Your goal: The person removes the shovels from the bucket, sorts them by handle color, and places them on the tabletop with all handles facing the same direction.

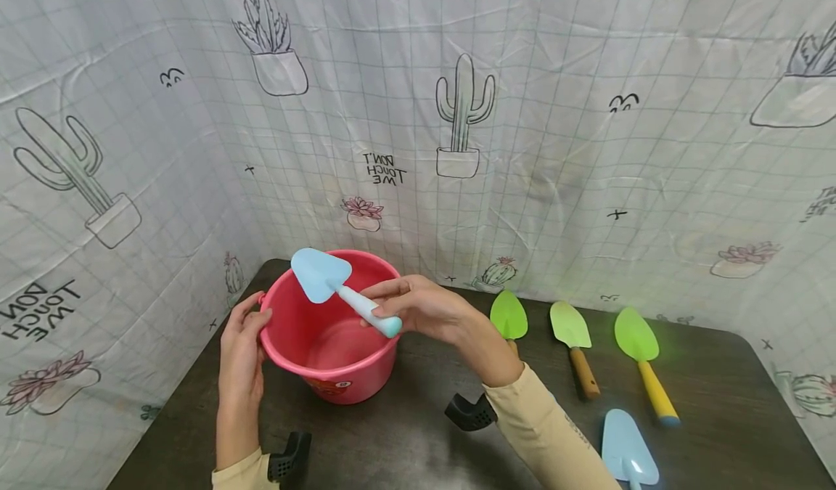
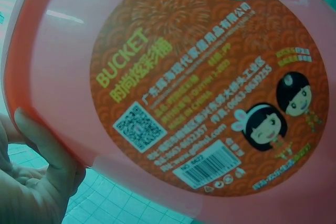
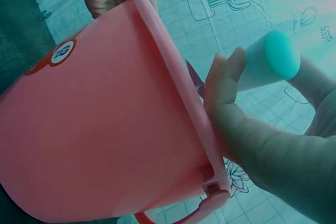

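A pink-red plastic bucket (image 1: 372, 377) stands on the dark table, its mouth tipped toward the head view. My left hand (image 1: 242, 348) holds the bucket's left rim; in the left wrist view the thumb (image 2: 39, 135) lies on the rim beside a round orange label (image 2: 205, 87). My right hand (image 1: 424, 307) pinches the handle of a light-blue trowel (image 1: 320, 272). The trowel is above the bucket's opening, its blade pointing to the upper left. In the right wrist view the handle's turquoise end (image 3: 283, 55) sticks out past the fingers, close to the rim.
To the right lie a green trowel (image 1: 508, 316), a pale green trowel with a wooden handle (image 1: 570, 324), a green trowel with a yellow handle (image 1: 636, 335) and another light-blue trowel (image 1: 627, 446). A white patterned cloth (image 1: 555, 149) hangs behind the table (image 1: 392, 446).
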### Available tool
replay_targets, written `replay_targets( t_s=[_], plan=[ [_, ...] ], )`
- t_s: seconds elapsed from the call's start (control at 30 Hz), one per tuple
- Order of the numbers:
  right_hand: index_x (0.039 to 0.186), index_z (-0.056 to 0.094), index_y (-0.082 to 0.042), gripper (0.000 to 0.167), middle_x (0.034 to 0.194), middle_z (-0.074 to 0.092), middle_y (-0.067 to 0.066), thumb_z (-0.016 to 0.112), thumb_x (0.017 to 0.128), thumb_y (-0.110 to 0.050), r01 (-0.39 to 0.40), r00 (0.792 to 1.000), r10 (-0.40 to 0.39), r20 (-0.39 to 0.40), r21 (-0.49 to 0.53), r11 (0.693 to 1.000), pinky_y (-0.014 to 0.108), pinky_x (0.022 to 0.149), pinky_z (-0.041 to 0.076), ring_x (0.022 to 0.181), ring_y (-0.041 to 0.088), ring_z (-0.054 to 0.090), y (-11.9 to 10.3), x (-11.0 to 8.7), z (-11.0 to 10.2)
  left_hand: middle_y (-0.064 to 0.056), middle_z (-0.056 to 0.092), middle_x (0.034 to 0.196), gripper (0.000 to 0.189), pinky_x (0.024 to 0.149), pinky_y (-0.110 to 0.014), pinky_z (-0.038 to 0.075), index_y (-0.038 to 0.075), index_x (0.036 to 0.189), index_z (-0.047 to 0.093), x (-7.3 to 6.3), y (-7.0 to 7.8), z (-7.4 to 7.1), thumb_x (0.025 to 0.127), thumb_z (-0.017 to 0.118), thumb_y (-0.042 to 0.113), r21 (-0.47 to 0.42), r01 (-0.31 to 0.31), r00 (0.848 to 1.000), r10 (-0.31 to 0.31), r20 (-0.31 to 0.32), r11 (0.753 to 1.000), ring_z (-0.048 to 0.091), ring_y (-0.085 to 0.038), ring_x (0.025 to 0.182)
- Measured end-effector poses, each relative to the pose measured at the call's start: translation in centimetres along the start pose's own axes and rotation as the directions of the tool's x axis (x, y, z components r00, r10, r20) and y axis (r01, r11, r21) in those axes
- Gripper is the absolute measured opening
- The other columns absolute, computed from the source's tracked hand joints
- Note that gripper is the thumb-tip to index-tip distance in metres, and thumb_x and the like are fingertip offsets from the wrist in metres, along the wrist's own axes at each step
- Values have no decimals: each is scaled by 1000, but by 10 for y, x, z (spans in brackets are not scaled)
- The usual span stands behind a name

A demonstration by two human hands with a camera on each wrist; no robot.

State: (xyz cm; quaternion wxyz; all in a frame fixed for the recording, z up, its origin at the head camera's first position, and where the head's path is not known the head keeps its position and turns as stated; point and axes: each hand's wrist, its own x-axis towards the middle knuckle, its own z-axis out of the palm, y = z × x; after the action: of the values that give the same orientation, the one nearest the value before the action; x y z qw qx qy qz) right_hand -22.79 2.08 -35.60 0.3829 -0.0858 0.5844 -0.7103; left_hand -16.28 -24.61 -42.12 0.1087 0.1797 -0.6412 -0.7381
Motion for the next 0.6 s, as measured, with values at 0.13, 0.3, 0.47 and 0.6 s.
replay_targets(
  t_s=[0.13,0.3,0.47,0.6],
  plan=[
    [146,50,7,56,113,62,9,61,92,-1,2,1000,-2,20,14,1000,30,80,57,91,20,67,1,-2,-3,-1,60,106,49,75,-21,59,8,152,43,0,-1,0,106,55,20,5,-6,1000,6,2,1000,65,-11,82],
    [152,44,1,63,122,55,11,58,91,0,-2,999,-2,54,65,998,30,80,57,93,21,67,1,-7,-5,-1,61,106,48,72,-20,59,8,152,43,-1,-2,0,106,55,19,10,-10,1000,10,-3,1000,64,-11,79],
    [157,35,-3,73,125,52,12,58,89,2,19,998,-24,65,77,997,31,82,57,97,24,65,1,-11,-9,-4,61,104,45,68,-19,58,9,150,44,-1,-1,1,107,54,18,-16,-3,1000,3,-3,1000,64,-10,77],
    [158,32,-3,77,127,51,11,59,86,3,48,996,-53,74,64,997,33,87,56,99,26,63,2,-14,-15,-5,61,102,45,64,-18,57,8,150,45,0,1,1,107,53,17,-38,5,1000,-5,3,999,63,-9,74]
  ],
)
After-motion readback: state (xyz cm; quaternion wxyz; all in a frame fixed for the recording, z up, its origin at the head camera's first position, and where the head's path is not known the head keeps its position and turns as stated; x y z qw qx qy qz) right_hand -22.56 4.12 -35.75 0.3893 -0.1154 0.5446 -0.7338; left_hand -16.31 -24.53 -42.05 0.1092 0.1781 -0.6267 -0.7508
